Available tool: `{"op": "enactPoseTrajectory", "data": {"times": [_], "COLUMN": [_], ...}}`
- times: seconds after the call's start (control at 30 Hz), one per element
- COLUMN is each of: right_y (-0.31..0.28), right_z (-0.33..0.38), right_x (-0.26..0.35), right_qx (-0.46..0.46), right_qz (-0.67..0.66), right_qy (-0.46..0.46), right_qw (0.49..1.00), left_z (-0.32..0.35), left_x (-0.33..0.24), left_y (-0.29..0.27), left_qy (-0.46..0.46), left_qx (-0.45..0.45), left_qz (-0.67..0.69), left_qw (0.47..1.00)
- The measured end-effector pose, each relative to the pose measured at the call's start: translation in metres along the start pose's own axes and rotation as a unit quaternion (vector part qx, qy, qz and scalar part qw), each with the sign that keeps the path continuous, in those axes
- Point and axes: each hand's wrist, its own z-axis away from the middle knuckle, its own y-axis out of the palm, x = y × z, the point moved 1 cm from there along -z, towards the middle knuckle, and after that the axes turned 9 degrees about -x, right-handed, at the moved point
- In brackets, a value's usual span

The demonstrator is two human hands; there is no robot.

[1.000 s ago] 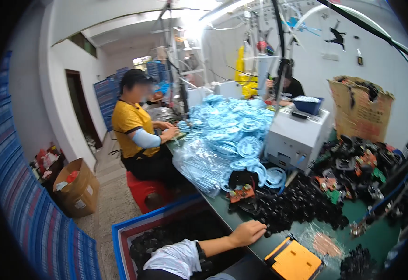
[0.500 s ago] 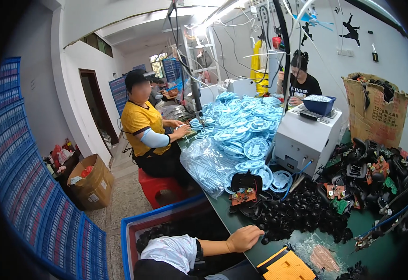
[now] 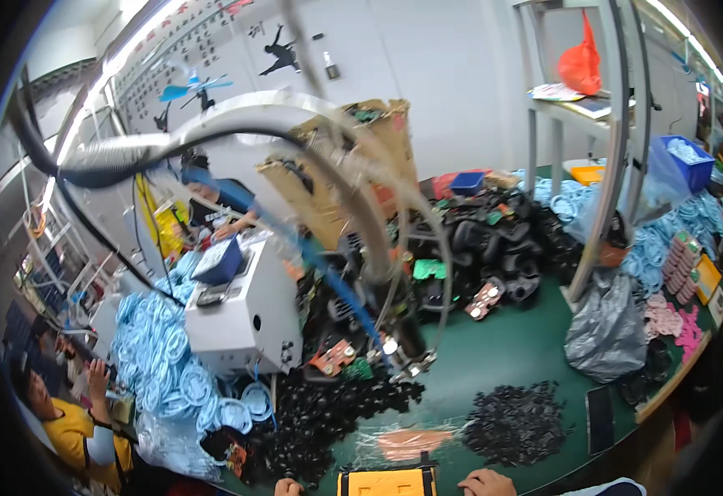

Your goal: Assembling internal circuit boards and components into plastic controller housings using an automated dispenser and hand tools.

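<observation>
At the lower edge, my left hand shows only in part. Its fingers rest loosely at the table's front edge, with nothing visible in them. My right hand lies at the same edge further right, fingers loosely bent and holding nothing I can see. Between the hands sits a yellow rectangular block with black clips at its corners, touched by neither hand. Just beyond it lies a bundle of thin copper-coloured strands on clear plastic. A heap of small black parts is past my right hand; black round caps spread beyond my left.
An overhead metal fixture with hoses hangs over the table's middle. Light-blue plastic rings and a white machine stand left. Black housings pile up behind. A grey bag and dark flat slab lie right. A person in yellow sits left.
The view has swung to the right. My left hand now shows lower in the picture, my right hand has come into view, and the yellow block appears between them.
</observation>
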Motion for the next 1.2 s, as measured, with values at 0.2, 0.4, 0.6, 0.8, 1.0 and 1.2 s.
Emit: {"op": "enactPoseTrajectory", "data": {"times": [0.2, 0.4, 0.6, 0.8, 1.0, 1.2], "right_y": [-0.016, -0.019, -0.039, -0.198, -0.350, -0.396], "right_z": [0.009, -0.006, -0.043, -0.189, -0.293, -0.294], "right_x": [-0.003, -0.027, -0.034, -0.026, 0.076, 0.111], "right_qx": [0.141, 0.166, 0.379, 0.310, 0.284, 0.146], "right_qz": [-0.070, -0.183, -0.222, -0.439, -0.643, -0.688], "right_qy": [0.024, -0.055, 0.026, -0.012, -0.424, -0.372], "right_qw": [0.987, 0.967, 0.898, 0.843, 0.571, 0.606], "left_z": [0.008, -0.010, 0.048, 0.094, 0.112, 0.120], "left_x": [0.002, -0.040, -0.055, -0.093, -0.111, -0.139], "left_y": [0.003, -0.025, -0.046, -0.044, -0.069, -0.068], "left_qy": [-0.015, -0.059, -0.093, -0.249, -0.295, -0.285], "left_qx": [0.053, 0.160, 0.112, 0.035, 0.011, -0.039], "left_qz": [-0.025, -0.095, -0.099, -0.093, -0.093, -0.098], "left_qw": [0.998, 0.981, 0.984, 0.963, 0.951, 0.953]}}
